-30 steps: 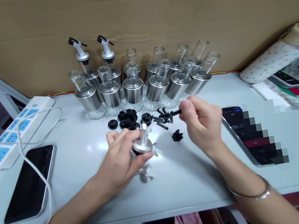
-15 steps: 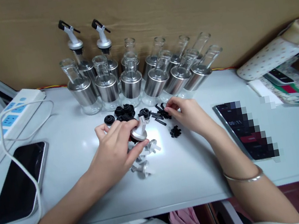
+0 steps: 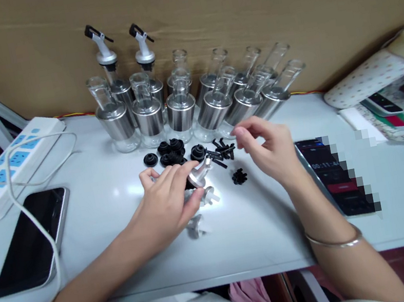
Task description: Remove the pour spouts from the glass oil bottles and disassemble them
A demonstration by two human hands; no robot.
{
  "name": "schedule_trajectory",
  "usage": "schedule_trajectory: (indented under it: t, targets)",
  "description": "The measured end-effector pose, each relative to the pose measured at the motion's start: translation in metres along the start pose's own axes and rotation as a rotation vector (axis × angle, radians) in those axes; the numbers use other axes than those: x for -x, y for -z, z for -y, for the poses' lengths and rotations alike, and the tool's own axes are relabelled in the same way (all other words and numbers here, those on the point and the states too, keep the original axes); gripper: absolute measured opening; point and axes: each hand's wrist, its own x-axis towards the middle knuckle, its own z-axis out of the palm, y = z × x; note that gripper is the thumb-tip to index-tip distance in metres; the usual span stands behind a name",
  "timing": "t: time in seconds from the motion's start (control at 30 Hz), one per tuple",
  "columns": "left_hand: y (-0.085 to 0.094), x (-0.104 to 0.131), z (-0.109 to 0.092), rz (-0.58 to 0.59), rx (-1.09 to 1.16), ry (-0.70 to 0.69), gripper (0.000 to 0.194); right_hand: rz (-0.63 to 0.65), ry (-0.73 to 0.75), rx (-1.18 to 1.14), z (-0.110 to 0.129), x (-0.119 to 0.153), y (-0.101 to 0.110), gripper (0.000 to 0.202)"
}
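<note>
My left hand [image 3: 169, 198] is closed round a silver pourer spout [image 3: 199, 175], its narrow nozzle tilted up to the right. My right hand [image 3: 267, 147] is raised right of the small black lever pieces [image 3: 223, 150], thumb and forefinger pinched together; whatever lies between them is too small to make out. Several black ribbed stoppers [image 3: 170, 148] lie beyond my left fingers. Other silver spouts [image 3: 198, 226] rest below that hand, partly hidden by it. A small pile of tiny black parts [image 3: 239, 176] sits between the hands.
Glass bottles with steel sleeves [image 3: 181, 110] line the back; two carry finished pourers [image 3: 106, 57]. At left are a power strip [image 3: 18, 162], a white cable and a phone [image 3: 32, 240]. Another phone [image 3: 333, 174] and a dotted flask [image 3: 363, 76] are on the right.
My right hand has lifted away from the black lever pieces and moved right, fingers pinched. In my left hand, the spout has turned so its nozzle leans further right.
</note>
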Motion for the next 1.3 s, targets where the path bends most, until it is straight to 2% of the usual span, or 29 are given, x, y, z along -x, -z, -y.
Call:
schedule_trajectory:
  t: [0.1, 0.17, 0.37, 0.57, 0.73, 0.9, 1.03, 1.17, 1.23, 1.3]
  targets:
    - [0.0, 0.001, -0.002, 0.028, 0.071, 0.013, 0.028, 0.243, 0.056, -0.457, 0.011, 0.006, -0.008, 0.031]
    - [0.0, 0.002, -0.002, 0.035, 0.111, 0.026, 0.03, 0.339, 0.076, -0.589, 0.017, 0.01, -0.015, 0.034]
    - [0.002, 0.002, 0.0, 0.054, 0.212, 0.069, 0.028, 0.318, 0.092, -0.602, 0.026, 0.017, -0.024, 0.023]
    - [0.001, 0.001, 0.001, 0.109, 0.291, 0.123, 0.031, 0.3, 0.161, -0.449, 0.029, 0.023, -0.028, 0.025]
    - [0.001, 0.0, 0.002, 0.116, 0.299, 0.144, 0.033, 0.307, -0.017, -0.664, 0.032, 0.022, -0.028, 0.023]
    - [0.004, -0.002, 0.004, 0.089, 0.318, 0.19, 0.036, 0.376, -0.085, -0.835, 0.038, 0.021, -0.022, 0.02]
    - [0.003, -0.002, 0.005, 0.102, 0.316, 0.139, 0.043, 0.351, -0.009, -0.724, 0.035, 0.024, -0.026, 0.022]
    - [0.001, 0.0, 0.003, 0.112, 0.309, 0.106, 0.044, 0.252, 0.254, -0.385, 0.03, 0.023, -0.028, 0.03]
    - [0.0, 0.001, 0.003, 0.094, 0.291, 0.056, 0.042, 0.241, 0.352, -0.284, 0.03, 0.022, -0.027, 0.035]
    - [0.0, 0.001, 0.003, 0.059, 0.222, -0.005, 0.037, 0.266, 0.344, -0.267, 0.032, 0.022, -0.025, 0.039]
